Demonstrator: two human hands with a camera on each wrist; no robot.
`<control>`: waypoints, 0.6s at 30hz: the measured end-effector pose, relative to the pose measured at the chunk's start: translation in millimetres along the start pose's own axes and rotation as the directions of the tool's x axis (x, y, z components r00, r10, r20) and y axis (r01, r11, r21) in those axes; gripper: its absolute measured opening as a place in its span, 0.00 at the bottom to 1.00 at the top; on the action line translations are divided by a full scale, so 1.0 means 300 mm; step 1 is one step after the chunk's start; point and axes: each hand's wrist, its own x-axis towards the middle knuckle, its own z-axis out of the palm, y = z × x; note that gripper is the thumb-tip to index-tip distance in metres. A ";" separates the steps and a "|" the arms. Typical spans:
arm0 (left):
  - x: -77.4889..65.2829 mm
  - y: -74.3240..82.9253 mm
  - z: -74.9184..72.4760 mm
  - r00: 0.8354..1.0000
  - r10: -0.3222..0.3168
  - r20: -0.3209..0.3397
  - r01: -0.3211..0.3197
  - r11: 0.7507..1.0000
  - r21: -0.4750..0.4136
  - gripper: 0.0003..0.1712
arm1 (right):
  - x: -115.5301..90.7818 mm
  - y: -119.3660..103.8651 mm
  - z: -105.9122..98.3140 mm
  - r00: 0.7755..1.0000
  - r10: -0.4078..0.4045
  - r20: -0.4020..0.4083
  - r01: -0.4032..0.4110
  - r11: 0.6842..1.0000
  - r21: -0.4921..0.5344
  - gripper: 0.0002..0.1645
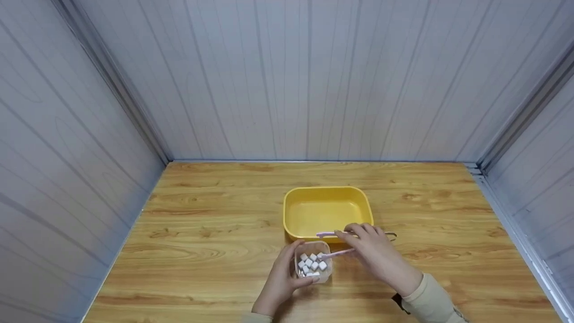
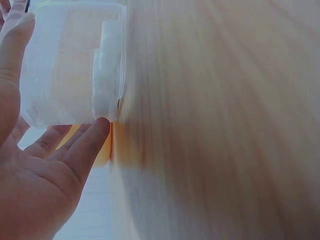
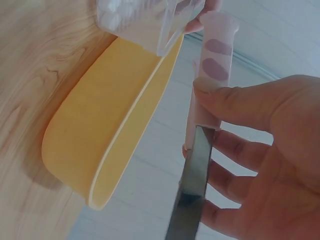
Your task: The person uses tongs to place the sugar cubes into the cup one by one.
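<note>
My left hand point(image 1: 281, 276) grips a small clear plastic container point(image 1: 314, 246) by its sides, thumb at the near side and fingers at the far left. Several white cubes point(image 1: 308, 263) lie inside it. In the left wrist view they appear as a pale stack behind the container's cloudy wall point(image 2: 55, 65). My right hand point(image 1: 376, 253) holds metal tongs with pink tip covers point(image 3: 215, 55), thumb on one arm and fingers on the other. The tong arms are spread; the lower tip point(image 1: 326, 256) is over the container beside the cubes, the other above the yellow basin's near rim.
A yellow rectangular basin point(image 1: 320, 215) stands on the wood-grain table point(image 1: 215, 224) just behind the container. Pale panel walls point(image 1: 278, 80) enclose the table at the back and both sides.
</note>
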 end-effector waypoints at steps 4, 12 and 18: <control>-0.001 0.000 -0.001 1.000 -0.014 0.001 0.014 1.000 -0.013 0.54 | -0.021 0.005 0.003 1.000 0.012 -0.009 -0.012 1.000 -0.005 0.35; -0.004 0.001 -0.003 0.999 -0.033 0.004 0.033 0.999 -0.020 0.54 | -0.052 0.018 0.014 0.999 0.011 -0.051 -0.012 1.000 -0.015 0.38; -0.004 0.003 -0.004 1.000 -0.027 0.008 0.027 1.000 0.005 0.55 | -0.088 0.043 0.031 0.998 0.042 -0.054 -0.044 0.998 -0.033 0.39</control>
